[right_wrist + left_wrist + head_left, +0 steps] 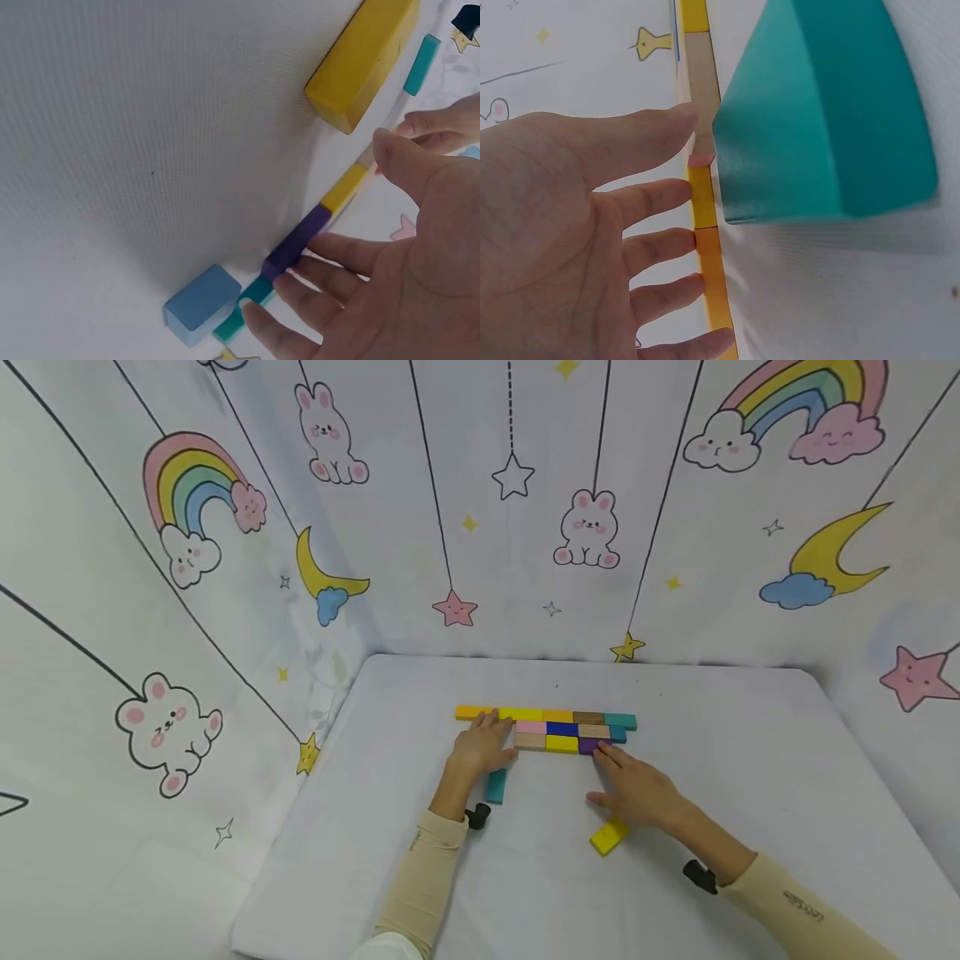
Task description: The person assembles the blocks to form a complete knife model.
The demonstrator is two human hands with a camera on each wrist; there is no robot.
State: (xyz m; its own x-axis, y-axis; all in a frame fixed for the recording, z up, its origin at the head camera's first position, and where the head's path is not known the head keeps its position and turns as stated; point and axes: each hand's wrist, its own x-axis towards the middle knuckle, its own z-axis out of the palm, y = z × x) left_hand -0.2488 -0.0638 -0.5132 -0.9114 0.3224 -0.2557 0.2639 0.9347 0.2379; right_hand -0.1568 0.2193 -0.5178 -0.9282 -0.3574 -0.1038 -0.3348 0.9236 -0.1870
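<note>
Coloured wooden blocks lie side by side in three rows. The back row starts with an orange block (474, 712) and ends in a teal block (620, 722); a dark blue block (562, 728) sits in the middle row. My left hand (480, 747) spreads its fingers at the left end, fingertips touching the yellow block (702, 197) and orange block (715, 270), thumb by a tan block (703, 82). With extended fingers, my right hand (637, 787) touches the purple block (296, 244) at the front row's right end. Neither hand grips a block.
A loose teal block (496, 786) lies beside the left wrist. Near the right hand's thumb side lies a loose yellow block (609, 836). A light blue block (201, 304) shows near the rows' right end in the right wrist view. White cloth (540, 893) covers the table.
</note>
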